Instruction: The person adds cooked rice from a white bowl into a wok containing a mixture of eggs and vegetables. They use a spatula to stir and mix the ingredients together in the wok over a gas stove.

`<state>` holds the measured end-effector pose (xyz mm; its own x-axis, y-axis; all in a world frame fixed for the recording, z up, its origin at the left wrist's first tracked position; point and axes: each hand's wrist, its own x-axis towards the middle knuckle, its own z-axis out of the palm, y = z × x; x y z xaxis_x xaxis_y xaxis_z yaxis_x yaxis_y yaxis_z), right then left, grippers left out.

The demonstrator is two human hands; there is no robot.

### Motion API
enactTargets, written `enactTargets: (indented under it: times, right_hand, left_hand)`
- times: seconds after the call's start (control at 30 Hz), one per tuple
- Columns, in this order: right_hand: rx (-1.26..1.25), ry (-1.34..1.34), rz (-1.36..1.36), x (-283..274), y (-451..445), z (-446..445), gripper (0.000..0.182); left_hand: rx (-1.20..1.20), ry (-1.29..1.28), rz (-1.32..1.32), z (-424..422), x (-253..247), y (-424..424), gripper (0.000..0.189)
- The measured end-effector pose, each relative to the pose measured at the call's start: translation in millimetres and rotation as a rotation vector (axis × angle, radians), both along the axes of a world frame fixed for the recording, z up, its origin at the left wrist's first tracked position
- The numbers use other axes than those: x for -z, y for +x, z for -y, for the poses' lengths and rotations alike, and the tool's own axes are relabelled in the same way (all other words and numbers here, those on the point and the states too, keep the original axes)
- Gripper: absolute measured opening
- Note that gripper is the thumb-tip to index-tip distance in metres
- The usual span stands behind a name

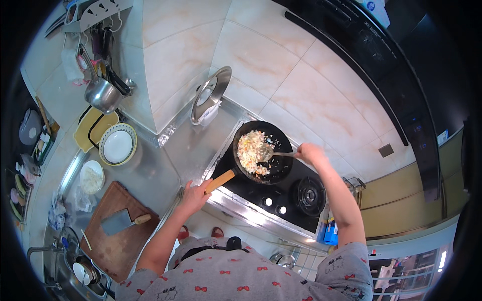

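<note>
A black frying pan [280,169] sits over the left side of the black gas stove [244,193]. In it lies what looks like fried rice [250,150] with orange and yellow bits, mostly heaped at the pan's left side. My left hand [195,195] is at the end of the pan's wooden handle [220,181], its fingers against it; how firmly they close is hard to tell. My right hand [310,153] grips the handle of a metal spatula [266,153], whose blade rests in the rice.
Left on the counter are a wooden cutting board [120,248] with a cleaver [117,222], a small bowl [91,177] of white food and stacked bowls [118,146]. A glass pan lid [211,94] leans in the corner. A second burner [310,193] is at the right.
</note>
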<state>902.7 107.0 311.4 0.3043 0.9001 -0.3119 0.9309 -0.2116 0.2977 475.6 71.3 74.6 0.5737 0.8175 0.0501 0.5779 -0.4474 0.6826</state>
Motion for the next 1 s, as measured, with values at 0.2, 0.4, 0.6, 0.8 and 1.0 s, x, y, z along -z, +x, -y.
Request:
enactTargets:
  times: [0.2,0.4,0.6,0.8,1.0]
  right_hand:
    - [0.013,0.074,0.251,13.8,26.7,-14.5,0.023]
    - [-0.38,0.122,0.121,49.2,-21.3,-1.2,0.021]
    - [-0.512,0.181,0.188,-5.0,-41.5,70.8,0.024]
    - [-0.046,0.107,-0.182,10.9,-30.1,121.5,0.035]
    - [0.171,-0.013,-0.155,129.6,-42.6,139.8,0.039]
  left_hand:
    - [0.027,0.001,0.015,-3.7,-4.6,3.1,0.056]
    - [0.035,-0.019,0.009,-2.5,-15.9,-1.4,0.055]
    - [0.028,-0.022,0.023,-0.9,-12.3,2.1,0.054]
    - [0.044,-0.081,-0.019,-4.7,-13.3,3.2,0.058]
    - [0.055,-0.106,-0.016,-7.1,-17.5,1.0,0.058]
